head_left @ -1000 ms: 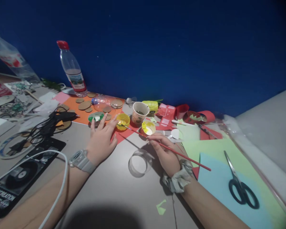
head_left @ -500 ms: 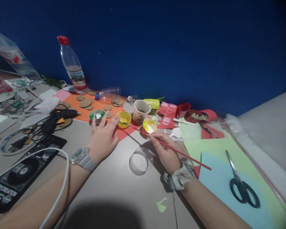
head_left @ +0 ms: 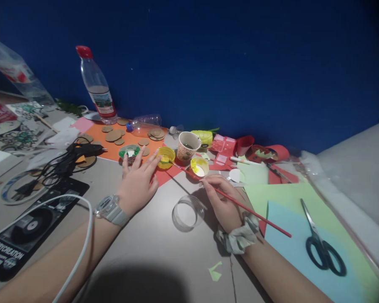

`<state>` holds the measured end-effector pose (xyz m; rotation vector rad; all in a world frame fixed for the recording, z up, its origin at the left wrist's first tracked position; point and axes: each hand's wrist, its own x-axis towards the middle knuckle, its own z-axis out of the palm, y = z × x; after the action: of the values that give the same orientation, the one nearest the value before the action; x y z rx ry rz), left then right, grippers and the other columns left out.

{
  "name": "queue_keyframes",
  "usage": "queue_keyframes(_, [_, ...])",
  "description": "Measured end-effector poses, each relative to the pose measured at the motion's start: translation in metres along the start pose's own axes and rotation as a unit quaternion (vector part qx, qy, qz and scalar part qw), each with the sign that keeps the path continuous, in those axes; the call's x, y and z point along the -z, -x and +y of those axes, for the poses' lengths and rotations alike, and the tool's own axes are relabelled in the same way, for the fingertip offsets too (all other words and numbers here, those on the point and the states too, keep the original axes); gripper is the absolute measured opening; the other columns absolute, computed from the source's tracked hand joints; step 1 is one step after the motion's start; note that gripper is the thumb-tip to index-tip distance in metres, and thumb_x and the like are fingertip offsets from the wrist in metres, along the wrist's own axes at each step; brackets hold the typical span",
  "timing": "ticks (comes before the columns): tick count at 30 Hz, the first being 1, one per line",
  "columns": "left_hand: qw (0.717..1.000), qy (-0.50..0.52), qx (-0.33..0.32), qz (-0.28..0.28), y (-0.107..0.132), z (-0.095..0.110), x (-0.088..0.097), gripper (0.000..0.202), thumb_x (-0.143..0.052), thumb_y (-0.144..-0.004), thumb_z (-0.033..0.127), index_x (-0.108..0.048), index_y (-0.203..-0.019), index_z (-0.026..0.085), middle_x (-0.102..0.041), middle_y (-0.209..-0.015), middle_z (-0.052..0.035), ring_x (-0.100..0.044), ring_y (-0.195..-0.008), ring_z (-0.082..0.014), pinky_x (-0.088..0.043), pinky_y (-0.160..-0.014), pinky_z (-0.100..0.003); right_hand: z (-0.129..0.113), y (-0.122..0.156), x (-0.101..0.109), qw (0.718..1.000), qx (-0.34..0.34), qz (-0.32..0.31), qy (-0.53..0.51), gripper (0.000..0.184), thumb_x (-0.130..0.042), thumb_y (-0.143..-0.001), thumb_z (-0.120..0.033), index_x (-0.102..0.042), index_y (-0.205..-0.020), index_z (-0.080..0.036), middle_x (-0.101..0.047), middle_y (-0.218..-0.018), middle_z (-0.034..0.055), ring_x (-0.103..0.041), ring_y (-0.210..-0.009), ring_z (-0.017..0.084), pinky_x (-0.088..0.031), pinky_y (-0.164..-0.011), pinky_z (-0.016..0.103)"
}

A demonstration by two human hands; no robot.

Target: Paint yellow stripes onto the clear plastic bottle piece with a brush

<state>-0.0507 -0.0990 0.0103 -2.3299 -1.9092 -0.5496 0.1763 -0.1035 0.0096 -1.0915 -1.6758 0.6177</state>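
Note:
My right hand (head_left: pixel 222 200) pinches a slim red paintbrush (head_left: pixel 252 212). The brush reaches left, its tip inside a small yellow container (head_left: pixel 166 164) that looks coated with yellow paint. My left hand (head_left: pixel 139 181) rests with its fingers stretched and spread, the fingertips at the left rim of that container. Beyond these fingers is a small round dish with green paint (head_left: pixel 124 150), partly covered by them. Right of the yellow container stands a patterned paper cup (head_left: pixel 185 152) with dark liquid. A smaller cup with yellow and white paint (head_left: pixel 198 167) sits under the brush.
A clear ring (head_left: pixel 177 214) lies between my forearms. Scissors (head_left: pixel 316 240) rest on coloured paper at right. At left are a glue gun (head_left: pixel 85 149), its cord and a white cable (head_left: pixel 90 223) crossing my left forearm. A red-capped bottle (head_left: pixel 97 90) stands behind.
My right hand has drawn the paintbrush slightly right and toward me, its tip still in the yellow container. My left hand stays almost in place.

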Motion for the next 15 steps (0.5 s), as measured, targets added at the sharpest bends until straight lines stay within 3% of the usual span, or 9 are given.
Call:
queue_keyframes(5, [1.0, -0.002, -0.001, 0.003, 0.0002, 0.0008, -0.0002, 0.059, -0.039, -0.082, 0.02, -0.037, -0.141, 0.025, -0.04, -0.146, 0.0006, -0.016, -0.143, -0.0281, -0.001, -0.112, -0.062, 0.0003, 0.0003, -0.003, 0.999, 0.016, -0.048, 0.0, 0.008, -0.055, -0.087, -0.022, -0.063, -0.086, -0.024, -0.064, -0.087, 0.0024, -0.06, -0.086, 0.017, -0.048, -0.08, 0.034])
queue_keyframes(11, [1.0, -0.004, -0.002, -0.001, 0.0003, 0.0009, 0.0009, 0.057, -0.038, -0.083, 0.02, -0.037, -0.14, 0.024, -0.039, -0.147, 0.0023, -0.014, -0.143, -0.0274, -0.001, -0.112, -0.062, -0.0026, 0.0006, -0.0018, 1.0, 0.01, -0.016, 0.019, 0.008, -0.056, -0.087, -0.021, -0.062, -0.082, -0.024, -0.064, -0.085, 0.002, -0.06, -0.085, 0.017, -0.047, -0.079, 0.033])
queue_keyframes(15, [1.0, -0.004, 0.001, 0.0, 0.0006, 0.0011, 0.0004, 0.058, -0.038, -0.083, 0.02, -0.037, -0.141, 0.024, -0.038, -0.147, 0.0024, -0.015, -0.143, -0.0274, -0.001, -0.112, -0.062, -0.0029, 0.0009, -0.002, 0.999, 0.028, -0.032, 0.008, 0.008, -0.056, -0.086, -0.02, -0.061, -0.082, -0.024, -0.064, -0.085, 0.0014, -0.059, -0.084, 0.016, -0.047, -0.079, 0.032])
